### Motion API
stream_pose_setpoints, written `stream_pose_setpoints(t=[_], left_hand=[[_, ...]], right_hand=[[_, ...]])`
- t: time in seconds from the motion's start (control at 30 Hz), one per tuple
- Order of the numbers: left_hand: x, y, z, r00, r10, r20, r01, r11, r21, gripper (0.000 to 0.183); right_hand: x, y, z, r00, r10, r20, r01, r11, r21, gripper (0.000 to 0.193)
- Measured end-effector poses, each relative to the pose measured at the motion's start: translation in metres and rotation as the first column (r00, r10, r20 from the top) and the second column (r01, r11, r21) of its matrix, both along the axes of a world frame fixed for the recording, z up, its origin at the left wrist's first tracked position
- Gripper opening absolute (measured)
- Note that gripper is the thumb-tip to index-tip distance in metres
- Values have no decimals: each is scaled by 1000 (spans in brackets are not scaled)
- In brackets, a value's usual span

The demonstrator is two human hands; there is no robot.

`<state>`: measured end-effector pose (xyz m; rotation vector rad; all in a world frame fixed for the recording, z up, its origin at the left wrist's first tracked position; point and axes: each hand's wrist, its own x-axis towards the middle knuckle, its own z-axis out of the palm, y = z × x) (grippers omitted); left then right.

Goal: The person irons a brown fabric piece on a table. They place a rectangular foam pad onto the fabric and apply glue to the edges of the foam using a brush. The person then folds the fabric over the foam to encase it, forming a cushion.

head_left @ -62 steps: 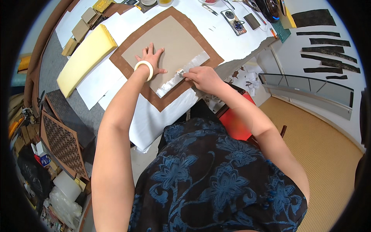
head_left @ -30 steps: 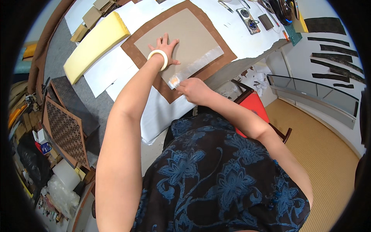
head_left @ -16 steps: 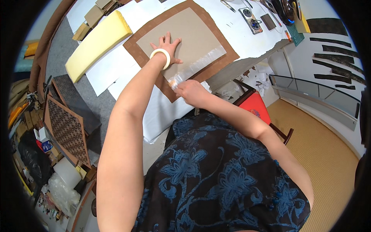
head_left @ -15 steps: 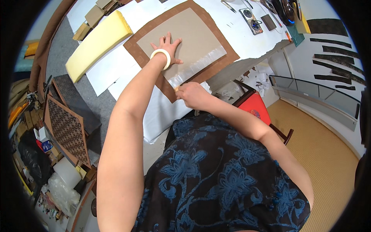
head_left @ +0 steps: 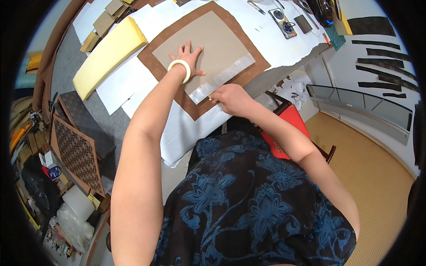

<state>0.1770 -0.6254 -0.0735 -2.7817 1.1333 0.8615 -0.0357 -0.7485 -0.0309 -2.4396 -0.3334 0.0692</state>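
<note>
My left hand (head_left: 188, 60) lies spread on a grey-beige board (head_left: 222, 40), with a cream bangle (head_left: 187, 71) round its wrist. The board rests on a larger brown patterned sheet (head_left: 191, 108), which shows as a border all round. A whitish, streaky strip (head_left: 230, 72) runs along the board's near edge. Just at that edge, my right hand (head_left: 233, 99) is closed around a small tan piece (head_left: 213, 98), mostly hidden by the fingers. Its tip is over the brown border, near the strip's left part.
Left of the sheet lies a long yellow foam block (head_left: 108, 57) on white paper. At the far right of the table are a phone (head_left: 284, 23) and a dark rectangle (head_left: 303, 24). A red-seated chair (head_left: 288, 124) stands by the table's near right edge.
My right hand has moved a little to the right and away from me along the board's near edge, with the tan piece. My left hand stays flat on the board.
</note>
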Motion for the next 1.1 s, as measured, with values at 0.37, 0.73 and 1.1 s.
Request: stream_pose_setpoints(t=[0.37, 0.73, 1.1], left_hand=[[2, 2, -2, 1000, -6, 23, 7, 1000, -26, 112], [1, -1, 6, 1000, 15, -27, -15, 1000, 21, 111], [2, -5, 8, 997, 42, -59, -42, 999, 2, 111]], right_hand=[[7, -36, 7, 982, -172, 80, 177, 982, -59, 8], [7, -80, 18, 987, -147, -56, 144, 988, -54, 10], [19, -134, 2, 988, -143, -52, 136, 983, -124, 11]])
